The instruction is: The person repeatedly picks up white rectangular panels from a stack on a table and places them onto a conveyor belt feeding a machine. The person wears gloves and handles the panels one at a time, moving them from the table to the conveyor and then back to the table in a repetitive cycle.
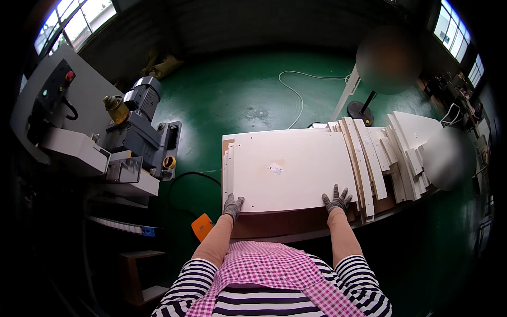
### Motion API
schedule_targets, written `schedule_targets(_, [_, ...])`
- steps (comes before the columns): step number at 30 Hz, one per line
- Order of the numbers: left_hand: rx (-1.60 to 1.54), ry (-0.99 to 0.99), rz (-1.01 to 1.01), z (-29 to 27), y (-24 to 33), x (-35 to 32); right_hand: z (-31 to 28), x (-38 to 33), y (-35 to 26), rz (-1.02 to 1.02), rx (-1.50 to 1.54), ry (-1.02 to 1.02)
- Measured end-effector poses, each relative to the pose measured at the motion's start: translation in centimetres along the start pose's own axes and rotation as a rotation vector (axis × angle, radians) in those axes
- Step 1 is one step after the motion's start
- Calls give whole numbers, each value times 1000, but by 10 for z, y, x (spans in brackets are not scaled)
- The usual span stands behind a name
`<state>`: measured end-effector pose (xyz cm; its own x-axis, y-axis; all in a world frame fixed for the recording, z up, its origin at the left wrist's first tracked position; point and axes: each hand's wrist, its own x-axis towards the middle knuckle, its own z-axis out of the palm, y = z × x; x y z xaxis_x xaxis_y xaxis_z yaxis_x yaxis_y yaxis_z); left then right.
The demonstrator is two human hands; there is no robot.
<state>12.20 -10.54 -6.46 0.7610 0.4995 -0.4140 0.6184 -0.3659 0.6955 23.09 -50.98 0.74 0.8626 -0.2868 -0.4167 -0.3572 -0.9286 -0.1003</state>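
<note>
A large white panel (pixel 285 158) with small holes and a label lies flat on top of a stack of boards in front of me. My left hand (pixel 233 206), in a grey glove, rests at its near left corner with thumb and fingers apart. Close to the near right corner, my right hand (pixel 337 199), gloved alike, is laid on the panel with its fingers spread. Brown board sides (pixel 282 223) show below the panel's near edge.
Narrow white boards (pixel 369 158) stand or lean in rows at right. To the left is a machine with a grey motor (pixel 142 98) and a control box (pixel 53 92). An orange pedal-like box (pixel 202 227) sits on the green floor (pixel 237 100). A white cable (pixel 302 100) lies beyond.
</note>
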Motion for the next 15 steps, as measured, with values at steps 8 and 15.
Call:
schedule_targets(8, [-12, 18, -37, 2, -6, -3, 1, 9, -9, 19, -94, -33])
schedule_targets(15, [1, -122, 16, -8, -31, -19, 19, 4, -23, -87, -108, 22])
